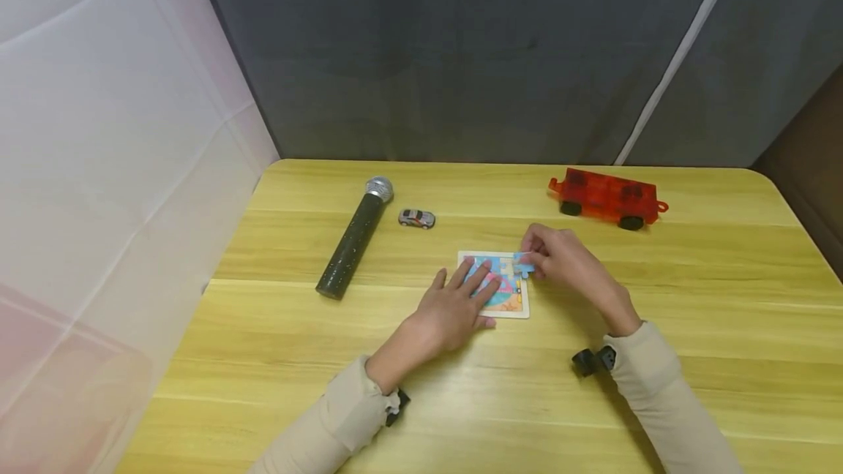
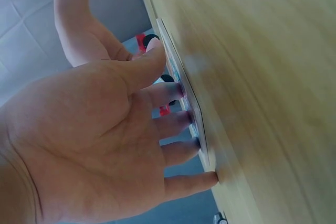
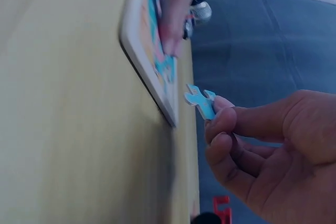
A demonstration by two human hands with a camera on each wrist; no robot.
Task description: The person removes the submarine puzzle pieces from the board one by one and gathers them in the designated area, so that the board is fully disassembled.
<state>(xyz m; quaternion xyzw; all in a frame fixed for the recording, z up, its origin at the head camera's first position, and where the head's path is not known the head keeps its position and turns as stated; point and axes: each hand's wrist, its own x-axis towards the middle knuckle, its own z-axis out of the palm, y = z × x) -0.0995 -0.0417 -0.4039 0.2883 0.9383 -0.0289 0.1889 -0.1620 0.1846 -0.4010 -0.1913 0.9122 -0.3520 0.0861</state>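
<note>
Your right hand point(image 1: 560, 262) is pinching a small light-blue jigsaw piece point(image 3: 201, 100) between thumb and curled fingertips, and you are holding it in the air just above the far right corner of the small square puzzle board with the white frame point(image 1: 520, 311). In the right wrist view the piece is hanging clear of the board's edge, close but not touching it.

Your left hand point(image 1: 456, 306) is lying flat and wide on the near left part of that board, its 4 fingers point(image 2: 176, 151) stretched straight and pressing down on the colourful picture, the thumb spread out beside them. It is gripping nothing. The board itself is lying flat on the yellow wooden table point(image 1: 691, 313), roughly at the middle of it, between your 2 hands.

Moving outward, a tiny silver toy car point(image 1: 416, 219) is sitting on the table beyond your left hand, well apart from the board. Just left of the car, a black handheld microphone with a silver mesh head point(image 1: 354, 238) is lying slantwise, head pointing away from you. Beyond your right hand, near the far edge, a translucent red plastic toy wagon on black wheels point(image 1: 607, 198) is standing. A grey curtain point(image 1: 461, 57) is hanging behind the table.
</note>
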